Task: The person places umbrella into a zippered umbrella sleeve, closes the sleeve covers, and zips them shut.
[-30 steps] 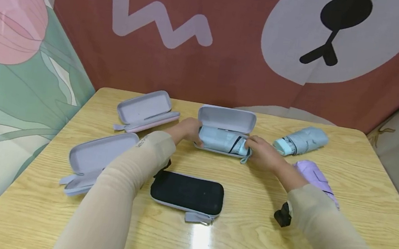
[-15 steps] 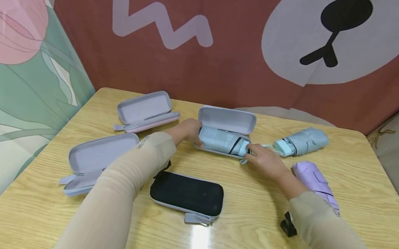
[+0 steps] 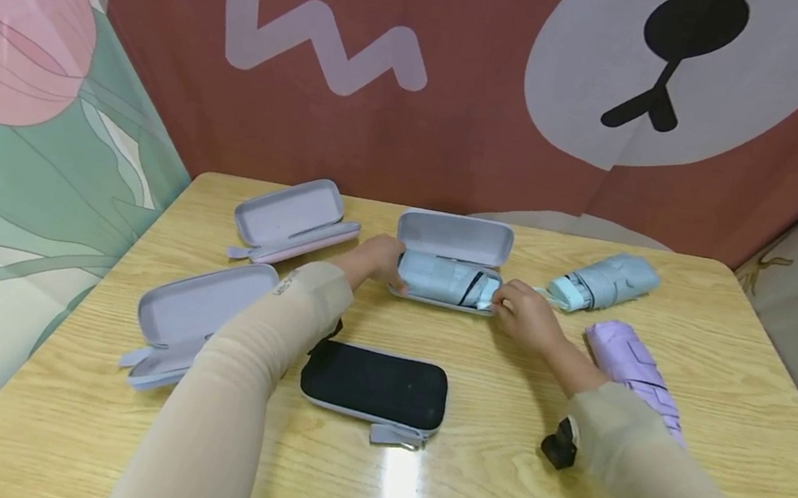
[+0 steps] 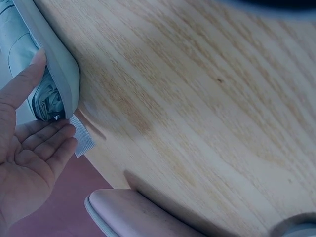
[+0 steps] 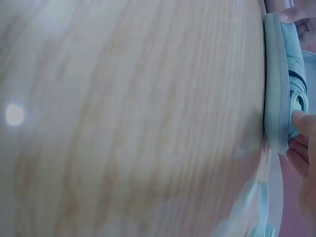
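Lavender case, near left: unzipped and spread open on the table, partly behind the left sleeve
Pink-sided case: also open, lid leaning back, at the table's far left
Left hand: fingers loosely extended at the middle case's left end, thumb resting on its rim
Black case: closed, zip pull towards the person, nearer than the hands
Middle case: open between both hands, lid raised at the back
Blue umbrella: folded, lying lengthwise inside that case's base, handle end to the right
Right hand: thumb and fingers pinching the umbrella's pale strap at the handle end
Second blue umbrella: folded, beyond the right hand
Purple umbrella: folded, partly hidden by the right sleeve
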`<state>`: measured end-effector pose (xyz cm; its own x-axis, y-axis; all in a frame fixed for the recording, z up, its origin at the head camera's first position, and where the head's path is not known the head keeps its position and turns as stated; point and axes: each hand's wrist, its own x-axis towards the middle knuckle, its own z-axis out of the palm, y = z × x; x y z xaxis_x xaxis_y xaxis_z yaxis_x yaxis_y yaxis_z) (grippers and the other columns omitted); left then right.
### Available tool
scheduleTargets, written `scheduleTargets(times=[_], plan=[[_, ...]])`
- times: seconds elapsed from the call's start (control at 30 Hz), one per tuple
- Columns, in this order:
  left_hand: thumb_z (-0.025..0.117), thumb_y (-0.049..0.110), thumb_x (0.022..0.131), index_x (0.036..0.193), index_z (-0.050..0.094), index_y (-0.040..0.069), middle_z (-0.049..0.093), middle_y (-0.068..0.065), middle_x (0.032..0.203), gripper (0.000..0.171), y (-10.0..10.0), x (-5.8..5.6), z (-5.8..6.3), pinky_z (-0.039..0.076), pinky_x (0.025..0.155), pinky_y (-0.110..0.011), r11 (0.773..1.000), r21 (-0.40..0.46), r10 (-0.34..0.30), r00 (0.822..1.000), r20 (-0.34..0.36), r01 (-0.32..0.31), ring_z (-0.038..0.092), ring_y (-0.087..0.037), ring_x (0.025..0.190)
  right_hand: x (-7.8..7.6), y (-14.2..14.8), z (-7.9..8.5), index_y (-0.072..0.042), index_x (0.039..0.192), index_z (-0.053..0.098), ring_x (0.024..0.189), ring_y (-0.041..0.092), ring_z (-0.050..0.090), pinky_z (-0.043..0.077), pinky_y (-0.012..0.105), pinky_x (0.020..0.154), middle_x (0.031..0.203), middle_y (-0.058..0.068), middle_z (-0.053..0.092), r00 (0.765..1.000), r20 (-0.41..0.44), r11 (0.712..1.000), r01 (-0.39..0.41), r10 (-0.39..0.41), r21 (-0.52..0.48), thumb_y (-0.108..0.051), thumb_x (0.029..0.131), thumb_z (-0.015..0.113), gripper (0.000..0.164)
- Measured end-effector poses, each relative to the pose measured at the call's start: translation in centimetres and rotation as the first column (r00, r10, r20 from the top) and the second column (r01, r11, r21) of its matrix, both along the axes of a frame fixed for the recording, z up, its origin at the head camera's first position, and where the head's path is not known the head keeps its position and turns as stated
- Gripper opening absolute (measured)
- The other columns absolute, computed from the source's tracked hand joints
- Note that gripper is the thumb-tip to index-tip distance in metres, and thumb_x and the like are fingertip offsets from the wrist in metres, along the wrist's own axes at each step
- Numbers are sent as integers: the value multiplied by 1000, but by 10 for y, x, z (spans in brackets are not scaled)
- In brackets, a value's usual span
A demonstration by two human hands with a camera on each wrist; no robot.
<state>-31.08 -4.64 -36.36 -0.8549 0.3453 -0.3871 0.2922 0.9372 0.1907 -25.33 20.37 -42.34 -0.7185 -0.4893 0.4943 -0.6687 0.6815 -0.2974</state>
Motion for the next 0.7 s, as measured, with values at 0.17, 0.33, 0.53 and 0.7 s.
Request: scheduleTargets(times=[0.17,0.33,0.53,0.7], plan=[[72,39,66,133,30,3,35,-11,132,87,1,-3,0,27,96,-31,1000,-15,6,1000,0,-6,32,-24,120,1,-7,-1,0,74,59,65,21,53,44,33,57,72,8,54,998,-9,998,69,-69,7,3,73,63,6],[73,48,59,133,31,3,36,-12,131,96,0,-22,-18,30,95,-32,1000,-23,-11,1000,-14,11,33,-25,119,3,-13,3,-2,71,62,66,21,52,45,33,59,70,7,55,990,57,990,129,-132,53,-1,74,63,4],[72,43,64,133,31,2,36,-12,131,89,2,-13,-11,29,95,-32,1000,-28,2,1000,2,-2,33,-24,119,3,-11,9,-2,70,67,66,21,52,44,35,62,67,5,57,988,108,982,90,-108,164,-7,77,62,11],[69,37,70,133,30,1,36,-14,131,82,3,-2,-3,28,96,-31,999,-21,-35,999,-18,35,33,-26,119,1,-13,10,-7,56,54,61,19,43,37,32,56,60,3,46,959,228,979,137,-169,148,-6,77,61,23]])
